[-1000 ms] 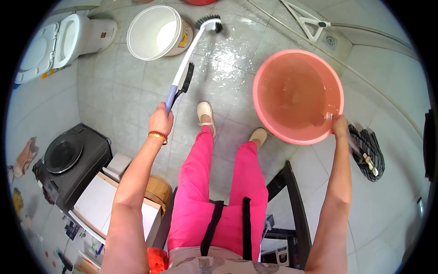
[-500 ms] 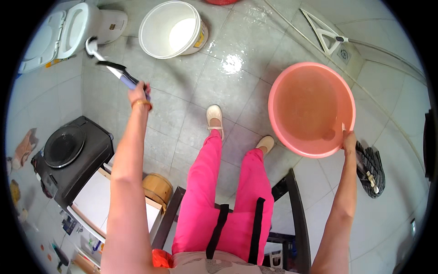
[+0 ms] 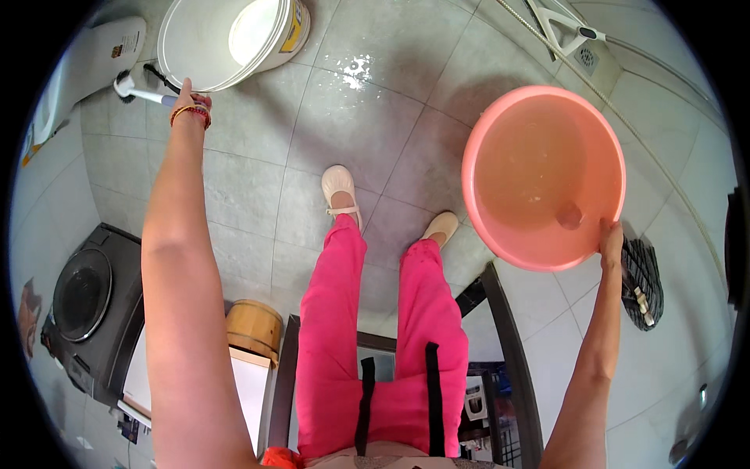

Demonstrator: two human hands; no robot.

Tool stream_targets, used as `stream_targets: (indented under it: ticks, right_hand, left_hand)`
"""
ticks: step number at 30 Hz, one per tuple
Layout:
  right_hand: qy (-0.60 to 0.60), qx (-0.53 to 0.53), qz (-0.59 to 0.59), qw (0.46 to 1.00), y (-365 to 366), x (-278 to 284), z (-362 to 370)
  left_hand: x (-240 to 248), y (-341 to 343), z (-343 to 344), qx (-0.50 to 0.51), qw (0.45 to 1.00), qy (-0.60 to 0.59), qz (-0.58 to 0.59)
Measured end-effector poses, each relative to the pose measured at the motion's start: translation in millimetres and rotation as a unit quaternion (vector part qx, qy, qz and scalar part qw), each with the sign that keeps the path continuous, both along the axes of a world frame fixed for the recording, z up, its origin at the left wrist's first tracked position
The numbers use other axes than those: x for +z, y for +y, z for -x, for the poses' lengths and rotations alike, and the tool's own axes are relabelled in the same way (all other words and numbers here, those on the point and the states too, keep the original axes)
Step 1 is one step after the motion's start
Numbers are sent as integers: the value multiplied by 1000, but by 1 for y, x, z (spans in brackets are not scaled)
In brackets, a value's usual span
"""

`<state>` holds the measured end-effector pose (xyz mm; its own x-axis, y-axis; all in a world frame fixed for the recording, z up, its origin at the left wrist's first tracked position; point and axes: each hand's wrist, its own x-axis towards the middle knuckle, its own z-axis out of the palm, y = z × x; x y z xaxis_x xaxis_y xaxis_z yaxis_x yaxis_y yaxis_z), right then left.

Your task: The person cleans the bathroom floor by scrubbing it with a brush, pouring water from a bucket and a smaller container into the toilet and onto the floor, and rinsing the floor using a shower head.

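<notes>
Your right hand [image 3: 612,242], fingers curled, grips the near right rim of the basin [image 3: 539,248], which holds murky water [image 3: 523,160] at right. Farther off, at left, your left hand [image 3: 190,102] is partly closed around the white brush [image 3: 148,95] beside the bucket [image 3: 293,35].

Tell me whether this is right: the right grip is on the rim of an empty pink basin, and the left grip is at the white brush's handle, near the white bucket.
Not quite: the pink basin holds cloudy water, as the head view shows. The right grip is on its rim, and the rest stands.
</notes>
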<state>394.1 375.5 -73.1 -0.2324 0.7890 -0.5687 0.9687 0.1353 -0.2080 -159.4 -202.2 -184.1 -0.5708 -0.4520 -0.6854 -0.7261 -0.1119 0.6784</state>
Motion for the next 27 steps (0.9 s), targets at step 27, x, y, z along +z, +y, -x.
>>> stream_targets:
  ticks: [27]
  right_hand:
    - [-41, 185, -65, 980, -30, 19, 105]
  left_hand:
    - [116, 112, -119, -482, 708, 192, 480]
